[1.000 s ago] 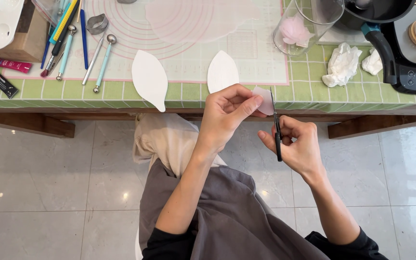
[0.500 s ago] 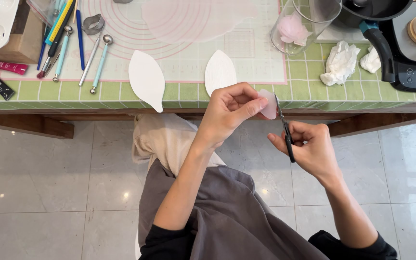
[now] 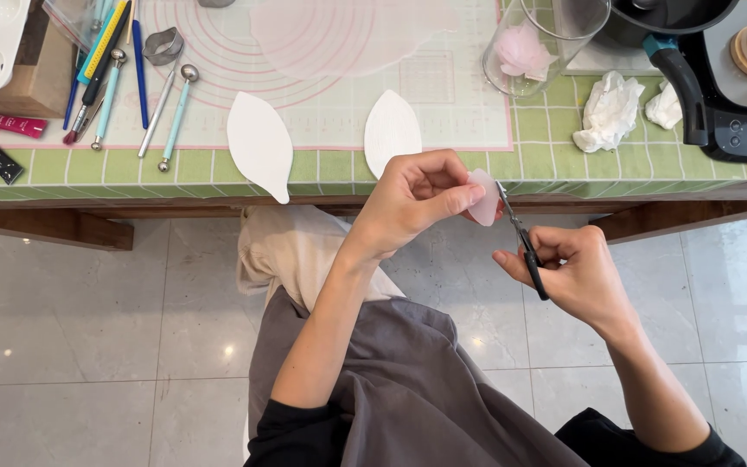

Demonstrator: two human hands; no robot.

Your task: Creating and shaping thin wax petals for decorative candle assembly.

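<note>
Two hands meet just off the near edge of the green tiled table point(image 3: 564, 169), over the lap. Left hand point(image 3: 412, 203): thumb and fingers pinched narrowly on a small pale pink petal piece point(image 3: 484, 197), held up in the air, not resting on anything. Right hand point(image 3: 577, 272): fingers curled through the handles of black-handled scissors point(image 3: 525, 251), blade tips touching the right rim of the piece; whether the blades are parted cannot be told. Risks, as judged: the piece is thin and held only by one side, so it may flex away from the blades and give a ragged or over-deep cut; the left fingertips sit close beside the blade tips and could be nicked; a loosened pinch would drop the piece to the floor. On the table far of the hands lie two white leaf-shaped cutouts point(image 3: 259, 143), one overhanging the near edge, ball-ended modelling tools point(image 3: 175, 112) at the left, crumpled tissue point(image 3: 607, 108) at the right
</note>
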